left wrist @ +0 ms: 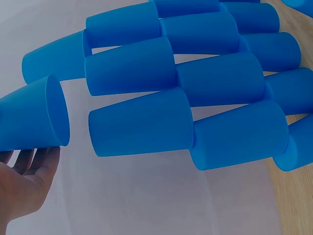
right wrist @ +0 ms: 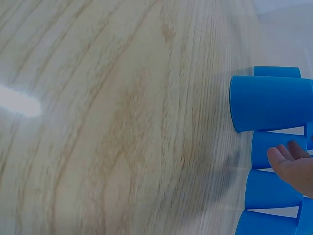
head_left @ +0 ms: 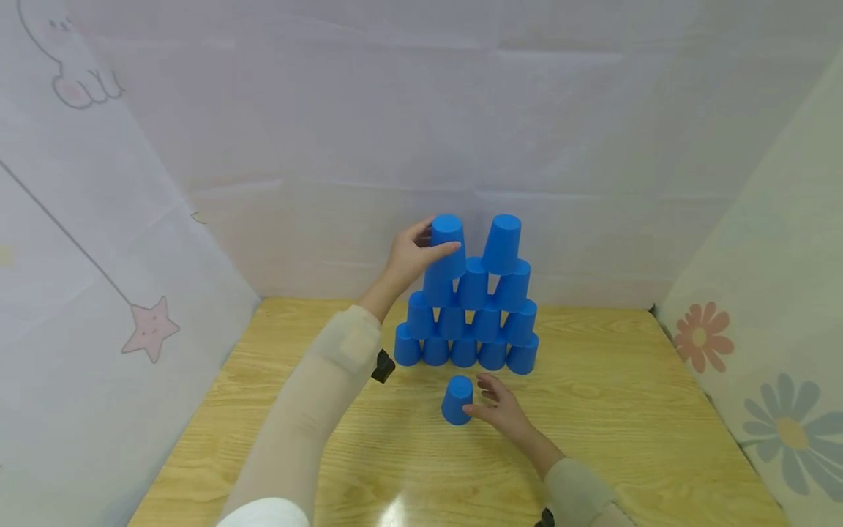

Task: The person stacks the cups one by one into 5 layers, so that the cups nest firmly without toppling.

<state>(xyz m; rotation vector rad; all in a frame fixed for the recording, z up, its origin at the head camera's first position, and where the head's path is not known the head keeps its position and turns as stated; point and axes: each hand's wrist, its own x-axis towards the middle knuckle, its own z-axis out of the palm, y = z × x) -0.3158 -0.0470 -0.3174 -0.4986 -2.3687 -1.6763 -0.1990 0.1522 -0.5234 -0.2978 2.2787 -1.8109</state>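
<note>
Upside-down blue cups form a tiered stack (head_left: 451, 323) on the table. At its upper left, my left hand (head_left: 411, 256) grips one blue cup (head_left: 448, 238), thumb on the near side. The left wrist view shows that held cup (left wrist: 29, 117) with a gap between its rim and the cup below. Another cup (head_left: 502, 245) stands on the tier to the right. In front of the stack, a single inverted cup (head_left: 457, 401) stands on the table. Beside it is my right hand (head_left: 503, 413), fingers loosely extended; whether the thumb touches the cup is unclear.
The wooden table (head_left: 593, 395) extends on both sides of the stack. A pale cloth backdrop (head_left: 560, 132) hangs close behind it, with printed cloth sides at left and right. Light glares on the table's front part.
</note>
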